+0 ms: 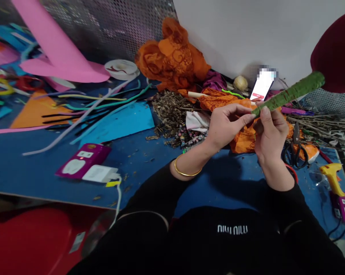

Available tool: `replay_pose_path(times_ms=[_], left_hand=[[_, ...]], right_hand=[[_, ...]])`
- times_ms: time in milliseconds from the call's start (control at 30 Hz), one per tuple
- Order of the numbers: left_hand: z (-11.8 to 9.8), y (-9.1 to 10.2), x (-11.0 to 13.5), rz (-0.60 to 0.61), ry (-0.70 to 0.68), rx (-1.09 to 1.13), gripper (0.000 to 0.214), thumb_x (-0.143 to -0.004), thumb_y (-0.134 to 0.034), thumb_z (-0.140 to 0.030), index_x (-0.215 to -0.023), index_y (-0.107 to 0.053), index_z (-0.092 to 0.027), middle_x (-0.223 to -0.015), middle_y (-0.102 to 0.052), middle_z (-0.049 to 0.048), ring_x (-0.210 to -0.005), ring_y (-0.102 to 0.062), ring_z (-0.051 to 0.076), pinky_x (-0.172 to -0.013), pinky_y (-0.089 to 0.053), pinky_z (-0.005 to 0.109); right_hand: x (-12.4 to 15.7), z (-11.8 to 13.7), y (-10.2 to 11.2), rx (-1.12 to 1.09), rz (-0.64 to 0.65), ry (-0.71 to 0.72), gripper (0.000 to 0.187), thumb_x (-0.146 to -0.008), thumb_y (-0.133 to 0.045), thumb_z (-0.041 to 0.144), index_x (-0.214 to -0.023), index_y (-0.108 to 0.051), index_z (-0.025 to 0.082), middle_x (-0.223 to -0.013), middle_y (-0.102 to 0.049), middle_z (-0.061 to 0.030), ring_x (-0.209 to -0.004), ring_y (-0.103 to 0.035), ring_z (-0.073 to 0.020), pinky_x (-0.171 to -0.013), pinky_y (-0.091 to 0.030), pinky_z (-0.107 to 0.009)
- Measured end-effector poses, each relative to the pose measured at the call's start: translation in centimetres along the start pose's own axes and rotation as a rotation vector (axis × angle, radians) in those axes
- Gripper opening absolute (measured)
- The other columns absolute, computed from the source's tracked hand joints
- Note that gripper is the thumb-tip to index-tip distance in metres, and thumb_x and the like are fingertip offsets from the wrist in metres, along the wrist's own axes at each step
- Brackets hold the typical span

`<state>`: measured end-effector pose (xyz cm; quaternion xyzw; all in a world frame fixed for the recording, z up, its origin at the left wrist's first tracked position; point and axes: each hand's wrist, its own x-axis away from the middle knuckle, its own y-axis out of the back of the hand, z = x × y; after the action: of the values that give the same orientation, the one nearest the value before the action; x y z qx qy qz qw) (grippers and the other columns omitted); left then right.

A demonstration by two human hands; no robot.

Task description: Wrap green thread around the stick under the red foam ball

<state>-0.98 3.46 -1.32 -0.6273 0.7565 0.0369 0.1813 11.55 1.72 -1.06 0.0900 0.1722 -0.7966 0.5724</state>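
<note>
Both hands meet over the blue floor mat [29, 168]. My right hand [271, 131] grips the lower end of a thick stick wrapped in green tape [292, 93], which slants up to the right. My left hand [226, 124], a gold bangle on its wrist, pinches the stick's near tip with thumb and fingers pressed together. Orange fabric [242, 139] lies just under both hands.
Black scissors [296, 149] and a yellow glue gun [332, 177] lie at the right. A purple power strip [82, 160] with a white plug sits at the left. Foam sheets and strips, a white tape roll [121, 69], dried twigs [171, 114] and a phone [262, 84] surround me.
</note>
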Motion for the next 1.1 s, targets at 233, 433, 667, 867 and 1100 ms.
replay_pose_path(times_ms=[233, 433, 667, 867, 1100], left_hand=[[0.2, 0.5, -0.5, 0.085, -0.073, -0.003, 0.019, -0.081, -0.082, -0.024, -0.098, -0.081, -0.015, -0.1, -0.082, 0.0062, -0.093, -0.075, 0.019, -0.087, -0.06, 0.031], [0.5, 0.6, -0.6, 0.106, -0.098, -0.04, 0.021, -0.083, -0.079, -0.025, -0.102, -0.081, -0.015, -0.106, -0.082, 0.0073, -0.098, -0.075, 0.018, -0.091, -0.059, 0.03], [0.3, 0.7, -0.7, 0.121, -0.143, -0.121, 0.019, -0.087, -0.073, -0.024, -0.102, -0.083, -0.018, -0.106, -0.082, 0.0051, -0.101, -0.075, 0.02, -0.09, -0.059, 0.03], [0.0, 0.7, -0.4, 0.137, -0.052, -0.027, 0.027, -0.097, -0.062, -0.035, -0.104, -0.084, -0.02, -0.096, -0.082, 0.0022, -0.088, -0.075, 0.017, -0.079, -0.06, 0.029], [0.8, 0.1, -0.4, 0.085, -0.12, 0.002, 0.023, -0.079, -0.084, -0.035, -0.094, -0.083, -0.017, -0.09, -0.081, 0.0042, -0.091, -0.075, 0.02, -0.088, -0.06, 0.033]], right_hand=[[-0.5, -0.2, 0.4, -0.047, 0.009, 0.044, 0.027, -0.086, -0.076, 0.053, -0.091, -0.076, 0.027, -0.068, -0.057, 0.0052, -0.047, -0.031, -0.0046, -0.043, -0.027, -0.023], [-0.6, -0.4, 0.2, -0.108, -0.015, 0.032, 0.027, -0.082, -0.079, 0.053, -0.087, -0.077, 0.026, -0.068, -0.057, 0.0053, -0.047, -0.03, -0.0037, -0.043, -0.024, -0.022], [-0.8, -0.5, 0.1, -0.082, -0.031, 0.03, 0.027, -0.084, -0.077, 0.051, -0.088, -0.075, 0.025, -0.063, -0.047, 0.0066, -0.047, -0.029, -0.0041, -0.043, -0.025, -0.022], [-1.1, -0.9, 0.3, -0.033, -0.055, 0.082, 0.03, -0.085, -0.076, 0.052, -0.083, -0.069, 0.023, -0.067, -0.051, 0.0056, -0.05, -0.037, -0.0053, -0.046, -0.031, -0.022], [-0.8, -1.1, 0.2, -0.037, -0.017, 0.107, 0.03, -0.089, -0.074, 0.051, -0.08, -0.063, 0.023, -0.064, -0.044, 0.0071, -0.051, -0.039, -0.0055, -0.047, -0.032, -0.022]])
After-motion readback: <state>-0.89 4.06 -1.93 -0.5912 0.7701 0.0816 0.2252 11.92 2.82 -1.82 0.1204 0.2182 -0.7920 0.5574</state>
